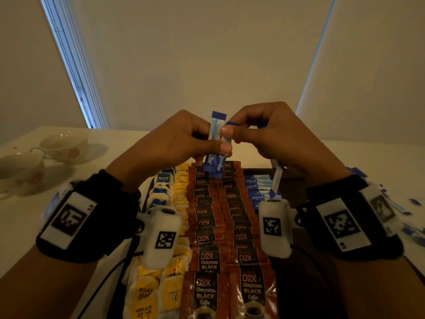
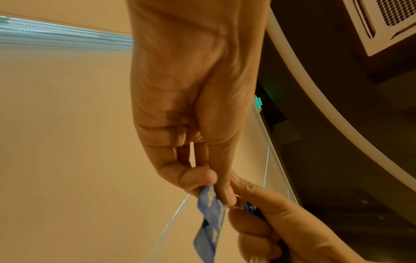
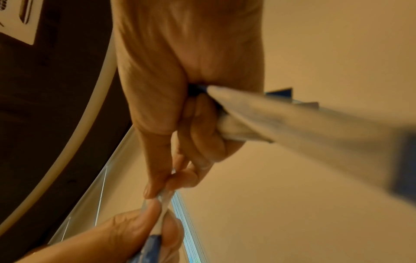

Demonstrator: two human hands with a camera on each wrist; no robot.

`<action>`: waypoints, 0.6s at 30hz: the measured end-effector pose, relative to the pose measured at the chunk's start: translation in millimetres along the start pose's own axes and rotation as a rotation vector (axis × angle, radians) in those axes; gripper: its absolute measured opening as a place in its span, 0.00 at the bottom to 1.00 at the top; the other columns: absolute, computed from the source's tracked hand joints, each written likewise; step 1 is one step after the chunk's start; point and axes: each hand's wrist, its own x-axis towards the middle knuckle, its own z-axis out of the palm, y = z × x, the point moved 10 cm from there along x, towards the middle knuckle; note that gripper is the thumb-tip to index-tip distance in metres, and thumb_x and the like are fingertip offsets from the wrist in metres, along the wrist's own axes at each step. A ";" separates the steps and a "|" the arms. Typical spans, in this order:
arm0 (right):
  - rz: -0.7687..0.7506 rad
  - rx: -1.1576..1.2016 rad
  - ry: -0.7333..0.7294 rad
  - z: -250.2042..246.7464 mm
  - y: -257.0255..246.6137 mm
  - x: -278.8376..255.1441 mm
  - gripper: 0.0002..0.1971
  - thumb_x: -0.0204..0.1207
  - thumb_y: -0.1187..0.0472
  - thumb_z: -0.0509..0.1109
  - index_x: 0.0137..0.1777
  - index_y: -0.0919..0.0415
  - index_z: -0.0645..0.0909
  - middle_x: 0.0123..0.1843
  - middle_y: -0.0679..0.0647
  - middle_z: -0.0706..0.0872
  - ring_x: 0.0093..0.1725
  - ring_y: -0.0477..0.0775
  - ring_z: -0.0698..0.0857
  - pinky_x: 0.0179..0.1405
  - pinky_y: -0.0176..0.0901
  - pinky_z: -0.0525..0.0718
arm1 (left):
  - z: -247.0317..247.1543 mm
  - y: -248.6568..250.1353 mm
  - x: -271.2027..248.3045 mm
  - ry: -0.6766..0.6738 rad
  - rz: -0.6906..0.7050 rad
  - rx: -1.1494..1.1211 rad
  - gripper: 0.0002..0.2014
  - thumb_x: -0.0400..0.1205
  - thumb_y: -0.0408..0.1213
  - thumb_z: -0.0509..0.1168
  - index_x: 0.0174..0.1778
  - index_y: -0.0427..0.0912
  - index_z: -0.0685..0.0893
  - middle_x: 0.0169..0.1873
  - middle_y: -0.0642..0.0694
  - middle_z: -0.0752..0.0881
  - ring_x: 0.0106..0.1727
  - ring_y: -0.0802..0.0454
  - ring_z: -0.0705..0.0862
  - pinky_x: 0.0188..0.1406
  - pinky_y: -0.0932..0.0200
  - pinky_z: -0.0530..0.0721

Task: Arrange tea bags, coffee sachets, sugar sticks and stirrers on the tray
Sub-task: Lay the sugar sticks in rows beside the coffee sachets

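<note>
Coffee sachets (image 1: 230, 261) fill the tray's (image 1: 296, 185) near and middle rows, tea bags (image 1: 170, 226) along its left edge, sugar sticks (image 1: 257, 189) toward its far right. Two cups (image 1: 62, 146) sit at the table's (image 1: 119, 143) far left. Both hands are raised over the tray's far edge: left hand (image 1: 170, 143) pinches a blue sugar stick (image 1: 217, 143) upright, thumb low on it; right hand (image 1: 273, 137) pinches its upper part and clutches spare sticks (image 1: 277, 178) in curled fingers.
</note>
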 end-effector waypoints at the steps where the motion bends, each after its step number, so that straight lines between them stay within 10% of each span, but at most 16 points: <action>1: -0.004 -0.008 0.005 0.1 -0.2 0.0 0.07 0.74 0.65 0.71 0.46 0.70 0.85 0.33 0.55 0.81 0.15 0.36 0.75 0.16 0.22 0.68 | 0.6 -1.6 -0.1 -0.007 -0.014 -0.004 0.18 0.66 0.50 0.69 0.43 0.40 0.91 0.35 0.41 0.89 0.24 0.61 0.79 0.24 0.72 0.77; 14: -0.054 -0.215 0.099 -8.8 -1.6 3.7 0.04 0.72 0.61 0.74 0.42 0.62 0.86 0.26 0.37 0.80 0.24 0.28 0.78 0.25 0.20 0.72 | 15.5 -18.7 -1.2 -0.162 -0.126 0.088 0.19 0.66 0.50 0.70 0.45 0.40 0.90 0.35 0.44 0.91 0.26 0.50 0.84 0.24 0.70 0.80; 18: -0.067 -0.271 0.088 -7.3 -1.8 5.3 0.03 0.70 0.57 0.75 0.37 0.50 0.84 0.38 0.41 0.85 0.41 0.37 0.82 0.49 0.33 0.79 | 16.5 -18.7 -1.4 -0.171 -0.119 0.117 0.20 0.66 0.50 0.69 0.44 0.38 0.89 0.30 0.45 0.90 0.21 0.57 0.82 0.23 0.71 0.78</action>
